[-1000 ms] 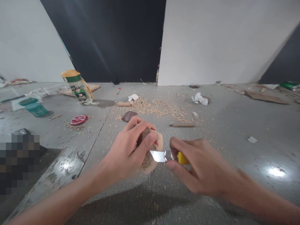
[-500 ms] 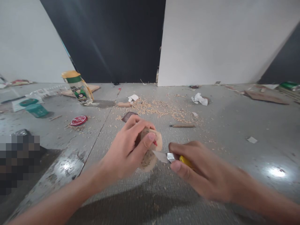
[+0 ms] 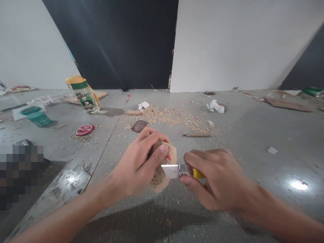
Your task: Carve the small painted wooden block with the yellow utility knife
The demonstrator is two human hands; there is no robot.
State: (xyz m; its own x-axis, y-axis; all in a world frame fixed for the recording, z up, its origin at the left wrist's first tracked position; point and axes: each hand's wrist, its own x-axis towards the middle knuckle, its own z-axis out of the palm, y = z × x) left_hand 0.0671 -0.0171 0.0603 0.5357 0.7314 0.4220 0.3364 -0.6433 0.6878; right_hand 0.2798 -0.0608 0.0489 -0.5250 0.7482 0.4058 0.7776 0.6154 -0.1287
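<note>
A pale, rounded wooden piece point(image 3: 160, 180) with a dark mottled face and a red mark is gripped by my left hand point(image 3: 141, 162), the thumb pressed on its face. My right hand point(image 3: 215, 179) is closed round a utility knife point(image 3: 199, 173) with a yellow handle and a silver collar. Its wide blade points left and its tip lies at the notch in the wooden piece's right side. Part of the piece is hidden behind my left fingers.
Wood shavings point(image 3: 172, 116) lie beyond my hands, with a thin carving tool point(image 3: 196, 135) and a dark flat piece point(image 3: 139, 126) nearer. A red round lid point(image 3: 85, 130), a teal cup point(image 3: 39, 119) and a yellow-topped tumbler point(image 3: 82, 94) stand left. Crumpled tissue point(image 3: 215, 106) lies right.
The knife blade has turned more level and moved slightly left over the piece. The wooden piece has shifted slightly down and tilted. My left hand has lowered a little, baring more of the dark flat piece.
</note>
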